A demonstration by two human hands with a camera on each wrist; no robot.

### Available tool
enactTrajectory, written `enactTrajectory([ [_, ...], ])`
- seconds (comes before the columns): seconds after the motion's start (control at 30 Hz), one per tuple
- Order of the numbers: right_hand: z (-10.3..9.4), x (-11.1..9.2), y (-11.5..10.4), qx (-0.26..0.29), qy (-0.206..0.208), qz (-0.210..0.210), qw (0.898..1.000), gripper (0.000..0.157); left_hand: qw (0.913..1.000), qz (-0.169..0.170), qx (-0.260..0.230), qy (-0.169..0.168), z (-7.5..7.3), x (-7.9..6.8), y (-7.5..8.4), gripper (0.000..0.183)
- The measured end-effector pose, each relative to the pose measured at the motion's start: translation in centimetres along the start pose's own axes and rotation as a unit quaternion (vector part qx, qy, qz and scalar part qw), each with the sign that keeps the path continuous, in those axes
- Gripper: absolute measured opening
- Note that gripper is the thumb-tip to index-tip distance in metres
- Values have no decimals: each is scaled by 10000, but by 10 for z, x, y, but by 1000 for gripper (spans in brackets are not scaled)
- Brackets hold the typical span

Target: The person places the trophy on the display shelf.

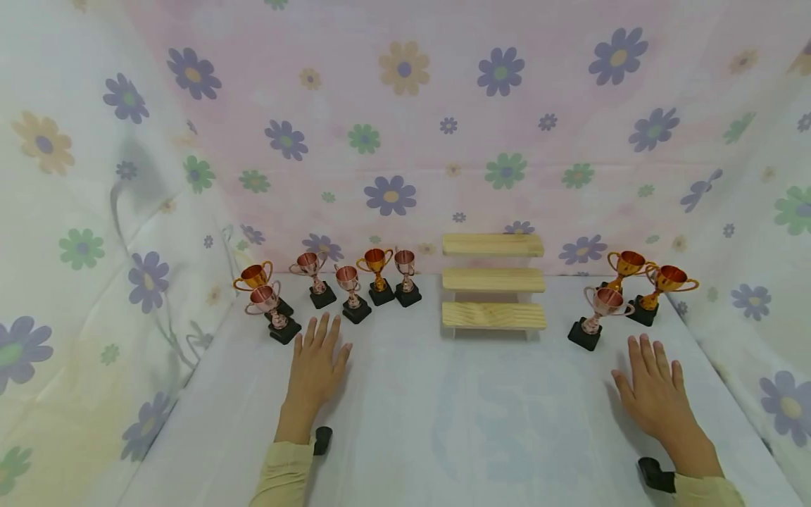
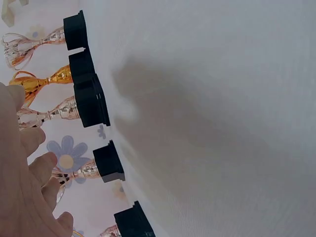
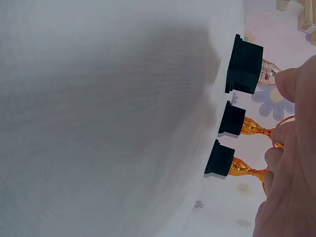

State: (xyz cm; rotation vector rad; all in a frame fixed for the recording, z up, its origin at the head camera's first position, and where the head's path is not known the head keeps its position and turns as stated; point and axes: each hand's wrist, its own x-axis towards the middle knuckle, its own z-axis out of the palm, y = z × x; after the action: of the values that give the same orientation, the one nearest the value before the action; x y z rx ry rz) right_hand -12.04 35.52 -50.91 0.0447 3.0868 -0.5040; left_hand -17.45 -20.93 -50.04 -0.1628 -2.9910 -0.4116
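My left hand point(image 1: 315, 366), palm down with its fingers straight, hovers over the white table in front of several small trophy cups. Nearest its fingertips is a rose-gold trophy cup point(image 1: 279, 324) on a black base, with a gold trophy cup point(image 1: 255, 276) just behind it. Farther right stand another gold trophy cup point(image 1: 376, 262) and rose-gold ones, one of them at the end point(image 1: 405, 263). My right hand point(image 1: 655, 391) is likewise stretched out and holds nothing. Beyond its fingers are a rose-gold trophy cup point(image 1: 608, 301) and two gold trophy cups, one by the right wall point(image 1: 671, 279).
Between the two trophy groups, a three-step wooden display stand point(image 1: 494, 316) is set against the back. Flower-print cloth point(image 1: 456, 141) walls off the back and both sides of the white table point(image 1: 405, 422). A black wrist strap piece point(image 1: 656, 475) sits by the right cuff.
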Motion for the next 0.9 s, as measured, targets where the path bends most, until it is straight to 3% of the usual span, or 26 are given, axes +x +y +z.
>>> enactTrajectory([
  [0.37, -3, 0, 3, 247, 43, -27, 9997, 81, 9999, -10, -89, 87, -8, -3, 0, 65],
  [0.53, -5, 2, 5, 1056, 132, -91, 9943, 81, 9959, -44, -904, 69, -14, -2, 4, 64],
  [0.7, -14, 11, 0, 2035, 181, 156, 9788, 86, 9746, -6, -2179, 512, -11, -1, 9, 52],
  [0.8, -20, 18, -3, 2610, 224, 356, 9644, 87, 9600, 76, -2695, 755, -3, -1, 15, 44],
  [0.9, -23, 23, -6, 3069, 270, 405, 9505, 90, 9483, 154, -3074, 772, 7, -2, 25, 39],
])
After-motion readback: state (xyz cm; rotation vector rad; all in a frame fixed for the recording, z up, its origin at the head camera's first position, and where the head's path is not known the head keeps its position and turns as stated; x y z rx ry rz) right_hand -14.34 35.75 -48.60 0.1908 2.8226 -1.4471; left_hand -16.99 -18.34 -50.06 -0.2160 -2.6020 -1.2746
